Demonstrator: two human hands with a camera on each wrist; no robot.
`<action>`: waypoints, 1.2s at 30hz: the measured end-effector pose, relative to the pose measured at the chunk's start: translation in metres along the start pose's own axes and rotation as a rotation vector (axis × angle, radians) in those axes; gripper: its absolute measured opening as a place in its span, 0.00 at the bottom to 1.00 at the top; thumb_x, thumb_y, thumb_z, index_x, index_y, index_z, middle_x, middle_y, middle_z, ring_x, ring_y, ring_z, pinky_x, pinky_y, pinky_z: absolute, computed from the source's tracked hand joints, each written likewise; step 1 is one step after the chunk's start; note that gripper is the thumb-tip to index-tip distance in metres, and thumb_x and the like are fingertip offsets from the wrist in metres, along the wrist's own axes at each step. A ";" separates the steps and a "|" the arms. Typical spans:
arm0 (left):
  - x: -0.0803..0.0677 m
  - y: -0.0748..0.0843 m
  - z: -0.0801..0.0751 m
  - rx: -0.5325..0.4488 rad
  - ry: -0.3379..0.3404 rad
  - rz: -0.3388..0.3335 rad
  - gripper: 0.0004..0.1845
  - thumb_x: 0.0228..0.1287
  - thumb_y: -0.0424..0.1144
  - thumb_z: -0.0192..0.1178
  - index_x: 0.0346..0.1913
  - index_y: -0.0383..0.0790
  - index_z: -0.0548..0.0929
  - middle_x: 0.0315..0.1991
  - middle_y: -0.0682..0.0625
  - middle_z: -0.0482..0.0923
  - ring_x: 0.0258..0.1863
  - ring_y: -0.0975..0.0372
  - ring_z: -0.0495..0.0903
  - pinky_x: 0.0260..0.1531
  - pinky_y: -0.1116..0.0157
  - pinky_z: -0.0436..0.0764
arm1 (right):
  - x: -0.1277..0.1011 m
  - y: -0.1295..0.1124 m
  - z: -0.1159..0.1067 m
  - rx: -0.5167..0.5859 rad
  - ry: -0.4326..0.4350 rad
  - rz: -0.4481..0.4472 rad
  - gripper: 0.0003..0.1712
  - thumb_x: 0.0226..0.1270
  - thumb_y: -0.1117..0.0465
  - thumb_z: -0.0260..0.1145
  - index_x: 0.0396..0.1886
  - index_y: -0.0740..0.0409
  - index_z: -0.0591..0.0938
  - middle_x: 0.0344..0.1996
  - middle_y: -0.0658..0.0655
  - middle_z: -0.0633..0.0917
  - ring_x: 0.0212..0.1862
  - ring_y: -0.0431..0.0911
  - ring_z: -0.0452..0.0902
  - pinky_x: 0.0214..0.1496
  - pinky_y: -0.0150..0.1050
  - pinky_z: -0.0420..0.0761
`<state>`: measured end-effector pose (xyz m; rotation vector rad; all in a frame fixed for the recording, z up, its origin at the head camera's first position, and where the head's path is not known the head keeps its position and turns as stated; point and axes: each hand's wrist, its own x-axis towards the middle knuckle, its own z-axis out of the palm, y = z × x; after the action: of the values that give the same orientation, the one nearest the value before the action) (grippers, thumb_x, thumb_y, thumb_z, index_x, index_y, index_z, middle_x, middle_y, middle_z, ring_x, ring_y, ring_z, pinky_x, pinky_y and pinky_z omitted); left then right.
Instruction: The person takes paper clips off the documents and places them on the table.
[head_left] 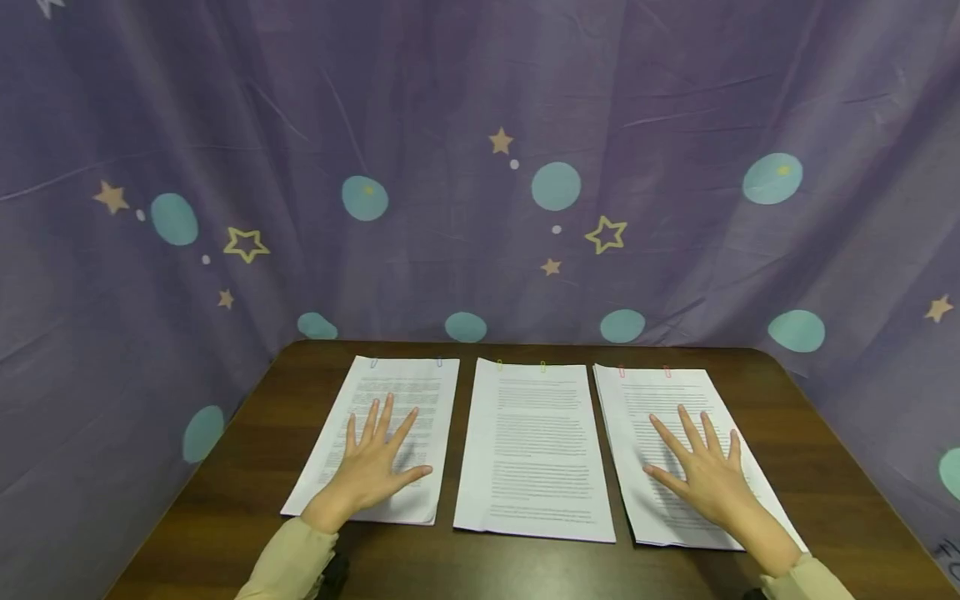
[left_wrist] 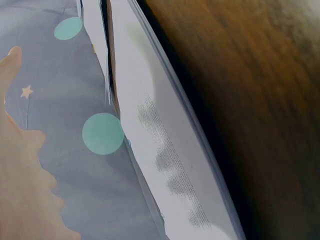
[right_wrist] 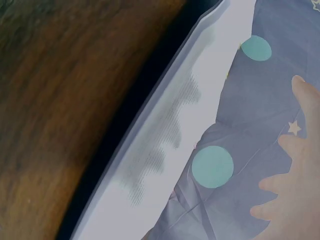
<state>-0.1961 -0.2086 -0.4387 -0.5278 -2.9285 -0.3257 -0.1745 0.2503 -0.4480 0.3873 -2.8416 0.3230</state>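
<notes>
Left hand (head_left: 372, 467) and right hand (head_left: 708, 477) lie flat, fingers spread, on light, bendy paper piles (head_left: 390, 400); lift by an edge.

Left hand (head_left: 372, 471) lay flat on matt white printed paper stack (head_left: 408, 392). Same matt paper under right hand (head_left: 708, 479), stack (head_left: 645, 400). Beyond fingertips, paper clips (head_left: 438, 362) looked coloured, glossy. Table (head_left: 787, 400) dark wood, smooth, faint sheen. Backdrop (head_left: 480, 100) purple cloth, creased, matt.

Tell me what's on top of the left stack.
The left hand lies flat on the left stack, fingers spread. Two clips sit at its top edge. Text under the palm is hidden.
</notes>
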 end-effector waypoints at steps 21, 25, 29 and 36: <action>-0.018 -0.026 -0.015 0.026 0.100 -0.024 0.40 0.53 0.64 0.51 0.66 0.46 0.58 0.68 0.38 0.37 0.66 0.46 0.33 0.58 0.42 0.29 | 0.043 -0.069 0.014 0.148 -0.047 -0.166 0.39 0.57 0.39 0.57 0.66 0.45 0.58 0.65 0.67 0.53 0.64 0.66 0.43 0.56 0.69 0.40; -0.022 -0.035 -0.019 -0.010 0.100 -0.049 0.40 0.55 0.62 0.52 0.66 0.43 0.58 0.68 0.36 0.39 0.66 0.46 0.35 0.58 0.41 0.33 | 0.054 -0.093 0.019 0.236 -0.077 -0.217 0.39 0.57 0.38 0.56 0.66 0.45 0.58 0.66 0.65 0.51 0.65 0.64 0.45 0.58 0.67 0.40; -0.023 -0.045 -0.023 -0.041 0.110 -0.065 0.39 0.56 0.59 0.53 0.65 0.40 0.59 0.67 0.33 0.41 0.66 0.44 0.39 0.58 0.40 0.38 | 0.065 -0.115 0.024 0.318 -0.115 -0.265 0.39 0.58 0.39 0.55 0.67 0.45 0.57 0.66 0.65 0.51 0.65 0.62 0.46 0.60 0.65 0.42; -0.022 -0.065 -0.031 -0.069 0.170 -0.085 0.36 0.56 0.55 0.56 0.61 0.35 0.63 0.63 0.30 0.50 0.61 0.38 0.50 0.56 0.41 0.48 | 0.085 -0.144 0.035 0.455 -0.204 -0.310 0.38 0.59 0.40 0.55 0.67 0.46 0.57 0.65 0.67 0.53 0.62 0.64 0.52 0.59 0.63 0.50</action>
<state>-0.1956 -0.2831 -0.4245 -0.3661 -2.7880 -0.4600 -0.2203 0.0869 -0.4306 0.9866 -2.8151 0.9129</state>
